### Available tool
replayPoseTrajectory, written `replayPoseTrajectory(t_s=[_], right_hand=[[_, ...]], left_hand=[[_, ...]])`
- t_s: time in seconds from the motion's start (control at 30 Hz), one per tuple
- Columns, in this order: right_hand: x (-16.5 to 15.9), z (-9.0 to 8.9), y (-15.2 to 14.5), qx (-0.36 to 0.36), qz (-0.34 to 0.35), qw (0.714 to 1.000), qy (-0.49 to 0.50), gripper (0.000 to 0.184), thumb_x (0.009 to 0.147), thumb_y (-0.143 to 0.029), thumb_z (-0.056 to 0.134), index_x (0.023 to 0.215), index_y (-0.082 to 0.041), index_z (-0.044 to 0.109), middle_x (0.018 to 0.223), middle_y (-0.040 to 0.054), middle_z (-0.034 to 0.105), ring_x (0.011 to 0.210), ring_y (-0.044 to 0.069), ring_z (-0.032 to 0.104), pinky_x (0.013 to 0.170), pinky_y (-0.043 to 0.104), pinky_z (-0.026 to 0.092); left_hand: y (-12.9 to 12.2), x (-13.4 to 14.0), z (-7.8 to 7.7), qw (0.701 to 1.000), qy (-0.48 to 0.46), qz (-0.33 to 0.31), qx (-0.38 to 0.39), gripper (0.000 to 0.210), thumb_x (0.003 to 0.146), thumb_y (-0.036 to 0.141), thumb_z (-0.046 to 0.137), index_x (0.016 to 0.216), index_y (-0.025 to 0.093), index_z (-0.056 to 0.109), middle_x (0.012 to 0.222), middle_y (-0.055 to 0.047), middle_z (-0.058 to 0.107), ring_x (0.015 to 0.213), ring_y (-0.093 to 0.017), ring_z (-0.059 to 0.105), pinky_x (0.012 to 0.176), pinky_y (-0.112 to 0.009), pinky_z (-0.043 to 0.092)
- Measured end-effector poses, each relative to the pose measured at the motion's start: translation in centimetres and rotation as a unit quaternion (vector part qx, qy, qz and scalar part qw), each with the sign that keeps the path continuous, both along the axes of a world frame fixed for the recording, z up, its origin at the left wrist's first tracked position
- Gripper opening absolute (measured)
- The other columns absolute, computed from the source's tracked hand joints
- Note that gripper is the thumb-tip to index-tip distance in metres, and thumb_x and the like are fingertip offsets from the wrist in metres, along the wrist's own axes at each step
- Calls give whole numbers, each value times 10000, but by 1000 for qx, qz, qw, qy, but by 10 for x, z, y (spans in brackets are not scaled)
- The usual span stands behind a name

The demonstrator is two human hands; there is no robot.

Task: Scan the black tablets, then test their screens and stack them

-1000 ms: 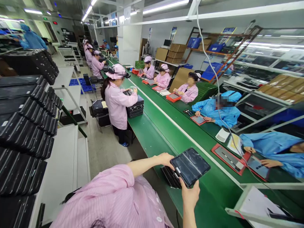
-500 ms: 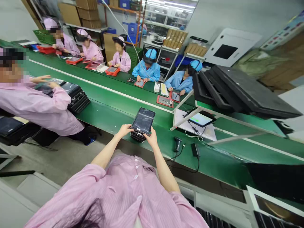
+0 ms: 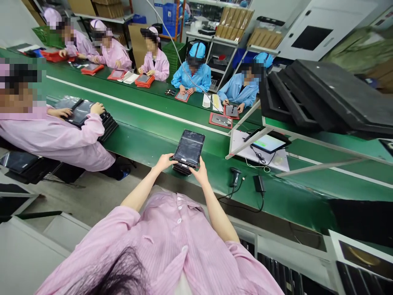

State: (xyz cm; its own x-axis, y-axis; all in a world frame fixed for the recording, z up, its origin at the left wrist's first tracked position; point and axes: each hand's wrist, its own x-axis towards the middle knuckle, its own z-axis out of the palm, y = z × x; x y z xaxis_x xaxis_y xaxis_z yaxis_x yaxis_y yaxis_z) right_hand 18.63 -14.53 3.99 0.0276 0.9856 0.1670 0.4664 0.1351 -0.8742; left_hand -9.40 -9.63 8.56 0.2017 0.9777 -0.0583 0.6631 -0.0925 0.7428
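A black tablet point(image 3: 189, 146) with a glossy, film-like surface and a small white label at its near edge tops a short stack of similar tablets point(image 3: 181, 168). My left hand point(image 3: 165, 162) grips its near left corner. At the near right corner, my right hand point(image 3: 200, 171) is closed on the same tablet, thumb on the edge. The stack stands close to the front edge of the green bench point(image 3: 147, 143). Whether the top tablet is lifted off the stack or rests on it, I cannot tell.
To the right lie a barcode scanner point(image 3: 235, 177) and a black power adapter point(image 3: 258, 184) with cables. A lit screen point(image 3: 268, 140) sits under a rack of black foam trays point(image 3: 331, 94). At left, a co-worker in pink point(image 3: 61, 135) handles stacked tablets. Several people work across the bench.
The whole view has shifted slightly. Both my hands keep hold of the top tablet. The co-worker at left has moved their hands over the stack there.
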Motion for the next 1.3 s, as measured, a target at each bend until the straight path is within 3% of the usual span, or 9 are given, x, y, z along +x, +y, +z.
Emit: replayPoseTrajectory(t_s=[0.1,0.2,0.4,0.63,0.77,1.03,1.17,1.3], right_hand=[[-7,-4,-6,41,2,999,-18,1198,816,-496,870,1780,-181,232,1757,213,417,1579,409,484,1269,579,484],[-16,-8,-10,63,-22,997,-36,1191,825,-421,856,1782,-166,195,1781,205,392,1630,394,422,1336,583,390],[-20,-8,-11,5,-56,998,-7,1121,843,-335,817,1783,-274,210,1710,116,535,1506,344,588,1251,541,503],[-13,-1,-1,-6,-80,997,-21,1112,839,-350,814,1785,-259,236,1645,127,604,1437,356,623,1224,545,509],[-13,-1,3,-20,-94,994,-48,1109,835,-352,813,1785,-248,250,1543,135,680,1331,361,650,1166,541,536],[-12,0,7,-23,-94,993,-61,1102,853,-359,791,1794,-273,225,1552,129,666,1248,348,643,1120,520,553],[-11,1,8,-36,-96,993,-56,1111,844,-354,806,1792,-287,229,1532,119,682,1249,349,647,1125,535,557],[-13,-7,7,-15,-78,997,-15,1193,811,-358,851,1794,-251,184,1680,151,552,1423,360,597,1211,543,508]], left_hand=[[-3,-1,-11,999,-37,-28,5,870,759,316,978,1563,216,662,1455,-91,778,1198,-303,776,1110,-383,590],[-2,0,-19,998,-56,-33,14,973,745,260,976,1631,200,577,1489,-100,756,1216,-300,772,1109,-392,595],[8,4,-19,1000,-11,-11,-3,939,738,286,1000,1598,218,628,1326,-79,837,1190,-314,795,1088,-368,601],[20,14,-15,1000,13,-1,-8,917,754,304,993,1596,255,634,1324,-69,840,1187,-328,797,1083,-391,609],[26,15,-15,999,-39,-19,-9,894,755,248,975,1584,246,638,1374,-62,822,1200,-296,792,1074,-359,616],[31,15,-18,999,-52,4,-12,892,742,247,990,1567,236,651,1226,-53,865,1030,-250,816,995,-344,643],[31,17,-23,998,-59,20,-22,887,746,259,994,1564,235,649,1275,-63,852,1083,-249,813,1014,-338,642],[21,16,-32,998,-60,26,-26,805,792,333,972,1525,202,667,1399,-105,803,1204,-281,790,1110,-378,608]])
